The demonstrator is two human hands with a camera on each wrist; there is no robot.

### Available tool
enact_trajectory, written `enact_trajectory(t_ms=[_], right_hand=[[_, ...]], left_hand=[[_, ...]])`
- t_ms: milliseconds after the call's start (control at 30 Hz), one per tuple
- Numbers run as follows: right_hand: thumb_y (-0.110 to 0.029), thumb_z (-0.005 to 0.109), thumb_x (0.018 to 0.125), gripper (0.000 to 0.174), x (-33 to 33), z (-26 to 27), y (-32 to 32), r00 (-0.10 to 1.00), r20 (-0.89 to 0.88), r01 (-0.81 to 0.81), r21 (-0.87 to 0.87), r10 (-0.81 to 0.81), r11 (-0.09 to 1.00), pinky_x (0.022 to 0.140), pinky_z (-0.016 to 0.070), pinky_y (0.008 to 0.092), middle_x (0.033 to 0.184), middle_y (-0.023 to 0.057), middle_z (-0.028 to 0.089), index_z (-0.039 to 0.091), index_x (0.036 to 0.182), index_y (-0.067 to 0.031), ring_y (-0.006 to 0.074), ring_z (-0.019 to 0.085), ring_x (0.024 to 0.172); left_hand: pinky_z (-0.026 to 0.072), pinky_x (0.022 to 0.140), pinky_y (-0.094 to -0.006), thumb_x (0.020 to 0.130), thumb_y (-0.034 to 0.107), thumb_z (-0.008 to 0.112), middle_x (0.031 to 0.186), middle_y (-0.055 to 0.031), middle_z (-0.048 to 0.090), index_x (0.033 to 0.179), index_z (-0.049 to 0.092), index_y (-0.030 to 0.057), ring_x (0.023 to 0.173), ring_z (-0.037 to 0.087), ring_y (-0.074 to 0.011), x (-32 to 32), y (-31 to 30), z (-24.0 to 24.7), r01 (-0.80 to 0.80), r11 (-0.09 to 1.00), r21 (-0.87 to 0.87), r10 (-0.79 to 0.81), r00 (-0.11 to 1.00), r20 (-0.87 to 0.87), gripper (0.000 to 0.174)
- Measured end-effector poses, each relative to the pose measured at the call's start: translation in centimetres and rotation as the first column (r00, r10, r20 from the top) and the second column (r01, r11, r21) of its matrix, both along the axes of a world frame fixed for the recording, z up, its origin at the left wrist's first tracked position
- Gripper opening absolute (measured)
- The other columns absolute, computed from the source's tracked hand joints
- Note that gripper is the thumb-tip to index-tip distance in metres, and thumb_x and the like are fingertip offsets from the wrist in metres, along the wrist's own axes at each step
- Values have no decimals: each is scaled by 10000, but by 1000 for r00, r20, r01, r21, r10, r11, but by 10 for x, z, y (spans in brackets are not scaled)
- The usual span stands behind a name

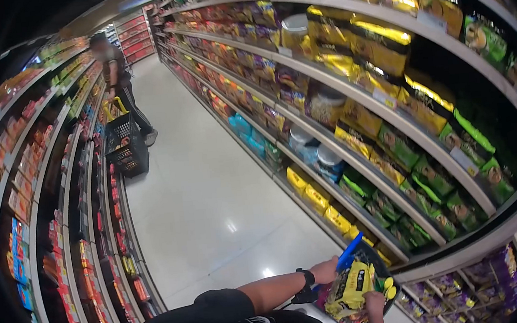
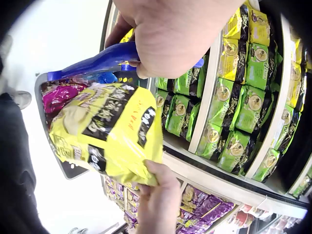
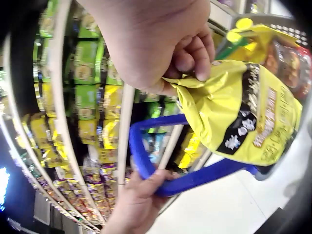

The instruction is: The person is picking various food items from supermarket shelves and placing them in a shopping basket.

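Observation:
A large yellow bag with black label patches (image 2: 109, 126) lies tilted over the top of a dark shopping basket (image 1: 378, 262). My right hand (image 3: 161, 44) pinches the bag's crumpled corner between thumb and fingers; in the left wrist view the same hand (image 2: 161, 195) comes from below. My left hand (image 1: 325, 271) grips the basket's blue handle (image 3: 209, 176), its fingers curled round the bar. Inside the basket, a magenta package (image 2: 63, 97) and a tray of brown food under clear wrap (image 3: 288, 63) show beside the yellow bag.
Shelves of green packages (image 1: 397, 148) and yellow ones (image 1: 315, 198) curve along the right. Purple packages (image 2: 204, 204) stand low near the basket. Left shelves (image 1: 51, 206) run along the aisle floor (image 1: 207, 210), where a person (image 1: 114, 72) stands with a black basket (image 1: 125, 143).

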State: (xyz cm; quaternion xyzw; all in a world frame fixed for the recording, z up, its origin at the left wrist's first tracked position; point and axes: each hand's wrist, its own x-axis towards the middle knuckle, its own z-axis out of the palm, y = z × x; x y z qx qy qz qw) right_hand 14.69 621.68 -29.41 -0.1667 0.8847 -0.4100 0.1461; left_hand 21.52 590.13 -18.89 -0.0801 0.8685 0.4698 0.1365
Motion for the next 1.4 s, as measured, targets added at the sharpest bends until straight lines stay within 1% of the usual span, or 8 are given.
enact_trajectory(t_ms=[133,200,400,567,700,933,1233,1400], right_hand=[[-82,627,711,153,0,113,0,984,-178,-28,-146,2,989,385,421,308,538,67,572,654,611,31,176,546,405],[-188,609,852,154,20,221,-22,877,-386,-181,283,285,942,657,485,420,827,186,654,696,904,-72,296,629,754],[-371,521,913,358,56,371,-145,903,-243,-222,443,355,868,763,410,508,853,221,631,628,867,-33,395,556,851],[-100,646,713,282,74,384,-280,974,69,-210,-70,215,975,399,275,262,446,-35,428,504,477,-40,53,378,405],[-147,718,724,244,89,417,-387,872,204,-391,-256,445,884,439,290,264,491,-46,434,577,572,-18,55,407,475],[-133,686,791,251,71,373,-565,701,228,-502,-517,676,694,545,337,237,614,-39,516,570,588,-41,53,449,581],[-422,578,959,439,46,278,-817,644,141,-421,-755,752,503,834,428,265,1059,22,575,521,1175,-44,101,521,967],[-734,431,856,921,18,266,-946,87,434,-389,-814,897,432,1054,336,533,1538,117,249,166,1514,-146,327,278,1400]], left_hand=[[468,794,-513,884,220,597,910,-282,642,1161,364,-18,913,631,-447,0,-9,19,77,997,-29,-78,997,-13,433],[472,803,-492,895,262,599,952,-252,652,1195,374,-5,922,637,-423,5,-24,39,193,981,20,-193,980,37,460],[486,789,-391,973,383,501,1033,-125,621,1137,539,40,924,606,-257,38,-106,26,183,966,184,-164,980,-115,382],[513,746,-349,992,570,338,1043,-34,592,1245,488,82,949,570,-158,88,-213,46,-211,789,577,147,977,157,570],[514,891,-434,990,540,395,1221,-68,612,1362,485,104,1096,598,-217,151,-299,87,-469,214,857,303,866,398,580],[498,959,-503,997,435,451,1332,-122,567,1369,482,90,1150,596,-287,209,-421,53,98,-395,913,548,823,149,509],[490,981,-477,996,450,441,1363,-133,540,1378,465,84,1179,577,-283,201,-633,78,67,-206,976,824,550,136,530],[487,990,-450,995,477,427,1371,-132,530,1382,457,83,1197,564,-268,198,-755,120,-144,-12,990,930,362,64,553]])
